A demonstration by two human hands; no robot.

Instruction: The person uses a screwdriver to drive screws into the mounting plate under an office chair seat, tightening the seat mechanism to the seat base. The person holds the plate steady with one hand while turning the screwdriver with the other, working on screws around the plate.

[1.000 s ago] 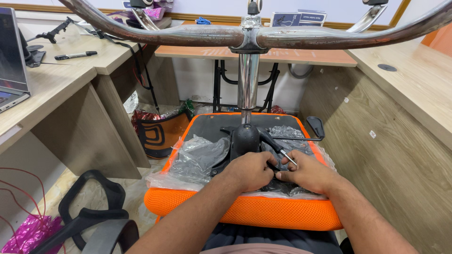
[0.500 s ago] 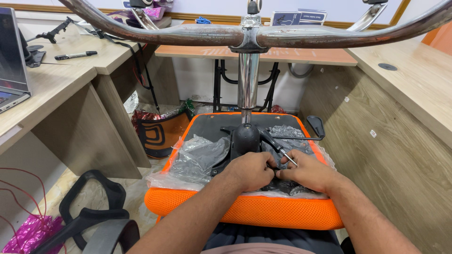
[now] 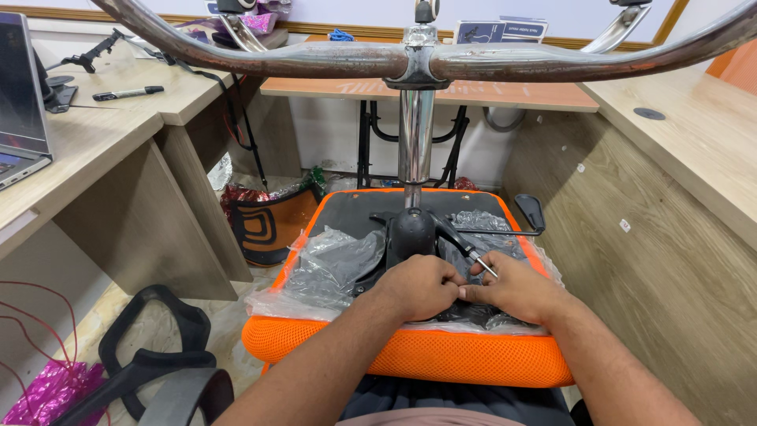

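Note:
An office chair lies upside down in front of me, its orange mesh seat point(image 3: 410, 359) facing down and its chrome star base point(image 3: 347, 59) overhead on a chrome column point(image 3: 415, 142). My left hand point(image 3: 418, 285) is a closed fist resting on the black mechanism plate point(image 3: 414, 233), which is partly wrapped in clear plastic point(image 3: 331, 264). My right hand point(image 3: 516, 288) has curled fingers and presses its thumb against my left fingers. A thin black rod with a metal tip point(image 3: 471, 254) pokes up between them. Anything pinched in the fingers is hidden.
A black lever with a paddle end point(image 3: 530, 211) sticks out at the right. Wooden desks stand on both sides; the left desk point(image 3: 95, 134) carries a laptop point(image 3: 20, 102) and a marker point(image 3: 126, 93). A black chair armrest part point(image 3: 150, 355) and pink foil point(image 3: 47, 390) lie on the floor.

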